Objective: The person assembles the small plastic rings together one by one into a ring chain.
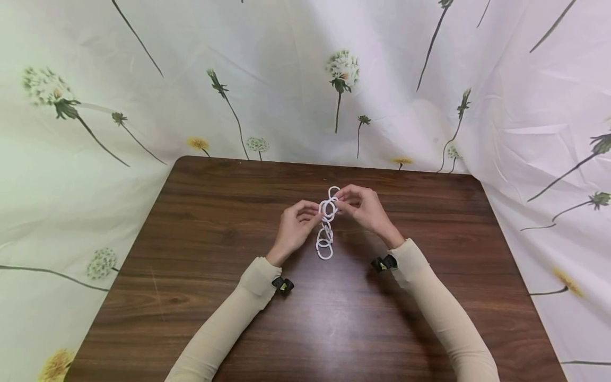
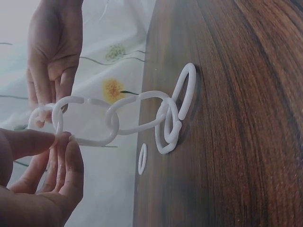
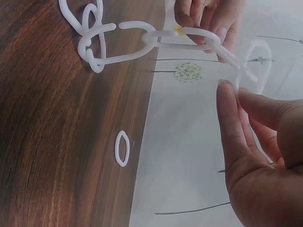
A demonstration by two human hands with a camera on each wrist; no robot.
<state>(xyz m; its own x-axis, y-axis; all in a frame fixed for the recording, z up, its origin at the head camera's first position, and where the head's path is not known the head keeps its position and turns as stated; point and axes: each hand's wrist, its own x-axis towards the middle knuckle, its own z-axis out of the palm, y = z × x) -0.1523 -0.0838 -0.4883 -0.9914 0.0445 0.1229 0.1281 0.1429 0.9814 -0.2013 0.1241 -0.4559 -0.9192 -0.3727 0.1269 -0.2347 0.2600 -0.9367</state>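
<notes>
A chain of white plastic links (image 2: pixel 97 142) stretches between my hands and down to the dark wooden table, where its lower links rest. In the head view, my left hand (image 1: pixel 297 225) pinches a link near the chain's upper end between thumb and fingers. On the other side, my right hand (image 1: pixel 365 209) pinches a link close to the left fingertips. Several links have small gaps in their sides, seen in both wrist views. Past the right fingertips rises a blurred white link (image 3: pixel 269 59); how it joins the others I cannot tell.
One loose white link (image 3: pixel 117 149) lies apart on the wooden table (image 1: pixel 191 254), near its far edge. A white cloth (image 1: pixel 286 79) printed with dandelions hangs behind the table and along its sides. Both wrists carry small black devices.
</notes>
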